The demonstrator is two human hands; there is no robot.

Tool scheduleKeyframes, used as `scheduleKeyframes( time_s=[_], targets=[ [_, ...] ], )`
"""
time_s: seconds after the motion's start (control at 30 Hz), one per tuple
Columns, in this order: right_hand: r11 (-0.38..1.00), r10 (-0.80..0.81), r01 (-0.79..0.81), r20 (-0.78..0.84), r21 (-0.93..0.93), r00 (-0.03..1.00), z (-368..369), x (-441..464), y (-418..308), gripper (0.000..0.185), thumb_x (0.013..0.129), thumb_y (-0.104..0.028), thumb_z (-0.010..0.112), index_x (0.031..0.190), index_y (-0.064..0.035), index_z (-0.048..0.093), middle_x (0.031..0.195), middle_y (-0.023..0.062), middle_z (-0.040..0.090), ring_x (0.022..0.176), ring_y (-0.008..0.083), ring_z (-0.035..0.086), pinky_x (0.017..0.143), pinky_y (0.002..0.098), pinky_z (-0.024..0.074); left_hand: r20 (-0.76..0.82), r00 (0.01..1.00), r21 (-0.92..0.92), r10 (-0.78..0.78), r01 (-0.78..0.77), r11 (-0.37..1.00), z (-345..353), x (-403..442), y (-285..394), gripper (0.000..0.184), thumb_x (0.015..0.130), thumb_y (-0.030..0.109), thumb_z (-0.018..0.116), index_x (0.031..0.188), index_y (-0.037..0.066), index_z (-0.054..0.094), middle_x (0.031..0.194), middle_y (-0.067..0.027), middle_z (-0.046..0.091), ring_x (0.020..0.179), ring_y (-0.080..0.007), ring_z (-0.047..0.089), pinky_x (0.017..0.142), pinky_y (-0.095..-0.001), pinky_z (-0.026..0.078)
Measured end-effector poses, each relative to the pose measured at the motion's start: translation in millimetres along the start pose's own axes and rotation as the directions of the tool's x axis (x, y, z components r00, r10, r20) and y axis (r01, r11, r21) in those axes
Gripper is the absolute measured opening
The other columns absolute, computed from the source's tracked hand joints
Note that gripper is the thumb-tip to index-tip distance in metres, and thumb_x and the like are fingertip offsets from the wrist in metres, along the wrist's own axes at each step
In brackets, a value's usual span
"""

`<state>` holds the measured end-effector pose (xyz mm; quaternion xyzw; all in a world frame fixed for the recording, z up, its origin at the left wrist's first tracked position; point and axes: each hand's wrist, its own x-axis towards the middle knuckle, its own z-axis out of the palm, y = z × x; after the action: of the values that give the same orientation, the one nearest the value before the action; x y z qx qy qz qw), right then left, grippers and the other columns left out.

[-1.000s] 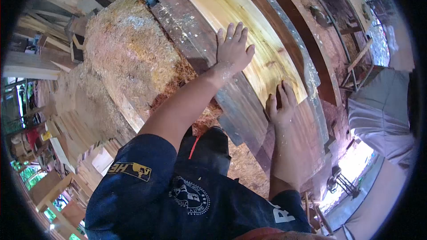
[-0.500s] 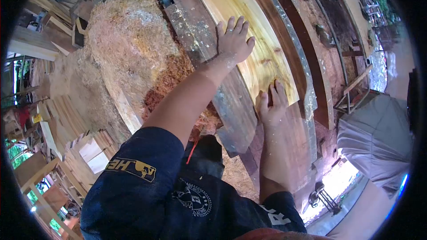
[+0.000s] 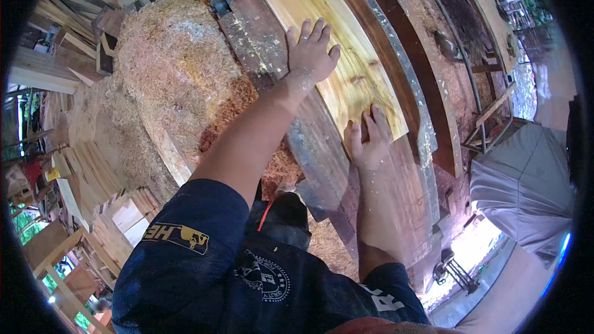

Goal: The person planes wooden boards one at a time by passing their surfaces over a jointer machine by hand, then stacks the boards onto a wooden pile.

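long pale-yellow wooden board (image 3: 356, 65) has advanced along the chip-strewn brown-grey table (image 3: 322, 148); left hand (image 3: 310, 55) and right hand (image 3: 372, 141) rest unclenched atop the board, grasping nothing; work judged progressing.

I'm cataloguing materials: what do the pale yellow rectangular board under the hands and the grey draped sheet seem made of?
Pale yellow rectangular board: wood, apparently unpainted, judging by streaky grain and brown knots. Grey draped sheet: probably matte fabric, given its soft folds, though possibly plastic.
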<state>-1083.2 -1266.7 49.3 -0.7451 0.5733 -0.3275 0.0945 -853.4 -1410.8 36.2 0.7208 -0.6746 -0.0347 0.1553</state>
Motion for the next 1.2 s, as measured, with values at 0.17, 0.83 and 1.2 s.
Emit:
scheduleKeyframes(
  time_s=[0.17,0.83,1.2],
  targets=[
    [1.0,0.018,-0.018,0.026,-0.001,1.0,11,10,-4,0.04,0.087,-0.028,0.074,0.117,-0.0016,0.074,0.14,0.0223,0.064,0.133,0.0384,0.058,0.112,0.0482,0.0404,-0.027,1.0,-0.002,0.001,-0.001,1.0,-1,11,-10,0.064,0.102,0.05,0.049,0.154,0.013,0.049,0.164,-0.0077,0.042,0.154,-0.0322,0.031,0.123,-0.0647,0.013],
    [0.999,0.045,-0.045,0.003,0.012,0.999,56,70,-32,0.042,0.086,-0.033,0.075,0.114,-0.0015,0.076,0.138,0.0213,0.066,0.131,0.0354,0.061,0.111,0.0454,0.0405,0.008,1.0,0.132,0.001,-0.002,0.991,0,72,-60,0.063,0.106,0.054,0.039,0.159,0.019,0.043,0.169,-0.0031,0.034,0.157,-0.0284,0.026,0.126,-0.061,0.012],
    [1.0,0.018,-0.018,-0.006,-0.02,1.0,89,109,-53,0.043,0.086,-0.034,0.075,0.113,-0.0007,0.075,0.135,0.0225,0.067,0.129,0.0365,0.062,0.11,0.0461,0.04,0.082,0.983,0.163,0.163,-0.175,0.971,-2,119,-93,0.053,0.11,0.037,0.033,0.156,0.013,0.045,0.166,-0.0079,0.039,0.156,-0.0321,0.03,0.124,-0.065,0.021]
  ],
)
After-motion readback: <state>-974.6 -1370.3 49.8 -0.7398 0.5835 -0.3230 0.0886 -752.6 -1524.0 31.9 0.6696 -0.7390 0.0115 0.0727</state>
